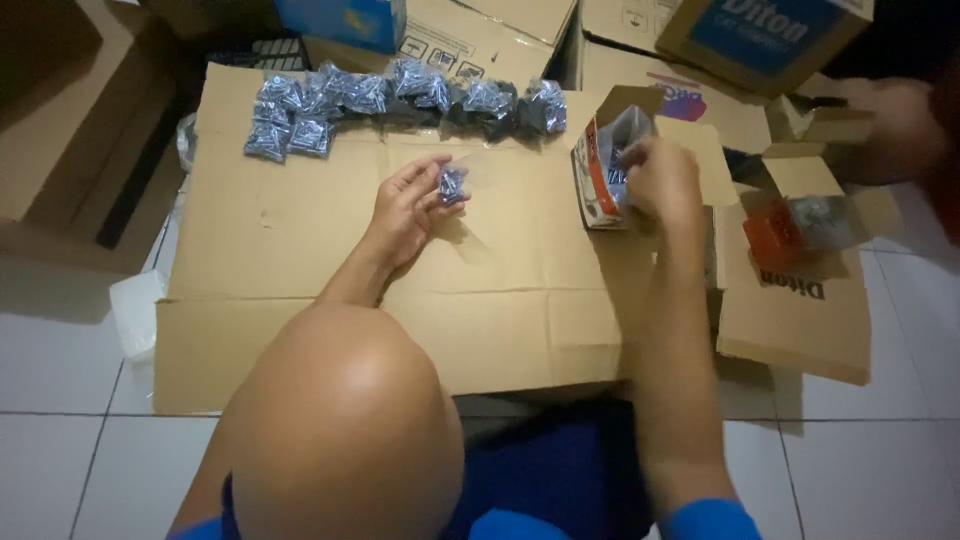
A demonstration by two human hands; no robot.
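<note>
The flattened cardboard point(300, 250) is plain tan brown. Along its far edge the packets point(400, 100) gleam silvery grey through clear plastic, same as the small packet point(452, 184) in the left hand point(405, 210). The open box point(600, 165) by the right hand point(662, 180) is white with an orange-red stripe. Far right, another box point(775, 238) shows orange. The floor point(60, 450) is white tile with grey grout lines; the sleeves point(710, 520) are bright blue.
</note>
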